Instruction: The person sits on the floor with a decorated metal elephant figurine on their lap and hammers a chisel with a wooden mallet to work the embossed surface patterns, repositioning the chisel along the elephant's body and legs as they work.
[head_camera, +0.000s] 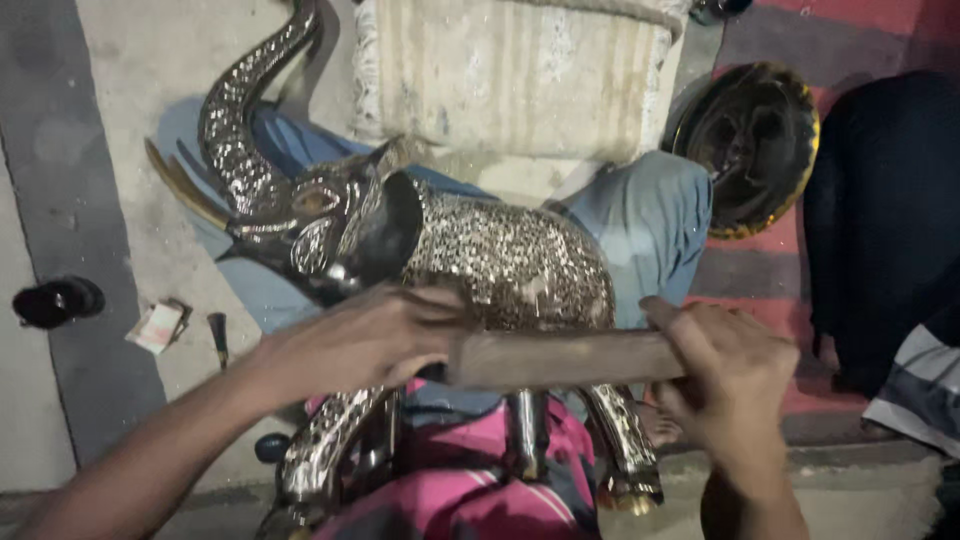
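Hands on a wooden bar over the metal elephant

Elephant (480, 260) lies across your lap, trunk raised toward the floor's upper left. Your left hand (365, 340) and right hand (730, 375) each close around one end of the wooden bar (560, 358), pressed against its patterned flank.

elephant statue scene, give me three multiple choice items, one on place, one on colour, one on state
1. Where does the metal elephant statue lie?
A. across the person's lap
B. on a shelf
C. inside a box

2. What colour is the cloth under the statue's legs?
A. green
B. pink
C. white

3. How is the wooden stick held?
A. left hand only
B. lying loose on the floor
C. by both hands

Answers: 1 A, the statue rests over the blue-clad legs. 2 B, pink fabric shows between the legs. 3 C, the left hand grips one end and the right hand the other.
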